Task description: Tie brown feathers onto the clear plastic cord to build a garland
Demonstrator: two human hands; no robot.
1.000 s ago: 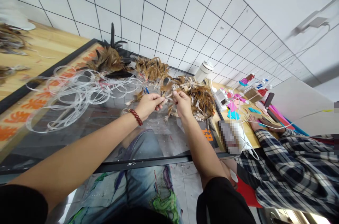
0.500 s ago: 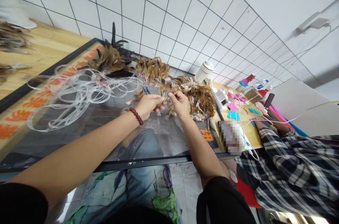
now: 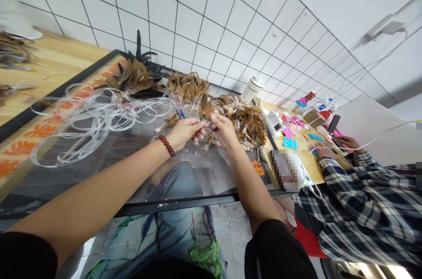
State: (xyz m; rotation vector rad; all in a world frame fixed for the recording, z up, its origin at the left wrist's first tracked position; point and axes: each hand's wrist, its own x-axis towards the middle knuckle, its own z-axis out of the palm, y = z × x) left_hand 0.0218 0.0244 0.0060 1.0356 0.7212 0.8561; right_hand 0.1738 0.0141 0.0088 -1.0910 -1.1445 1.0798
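My left hand (image 3: 188, 133), with a red bead bracelet on its wrist, is closed in a pinch at the middle of the glass tabletop (image 3: 211, 173). What its fingertips hold is too small to make out. Close beside it my right hand (image 3: 223, 129) pinches a small brown feather (image 3: 206, 106), which stands up above the fingertips. Behind the hands lie a bunch of brown feathers (image 3: 187, 86) and, to the right, a larger feather pile (image 3: 249, 122). A few loose feathers and a blue pen (image 3: 181, 113) lie just behind my left hand.
Coiled clear tubing (image 3: 108, 116) spreads over the left side. Dark and brown feathers (image 3: 133, 74) lie at the back left. A white bottle (image 3: 252, 89) stands by the tiled wall. At right are a blurred-out device (image 3: 285, 171), cables, coloured pieces and a person in a plaid shirt (image 3: 365, 200).
The brown feather now stands more upright and fanned above my right fingertips. Both hands stay close together. At right, the other person's hands have shifted slightly.
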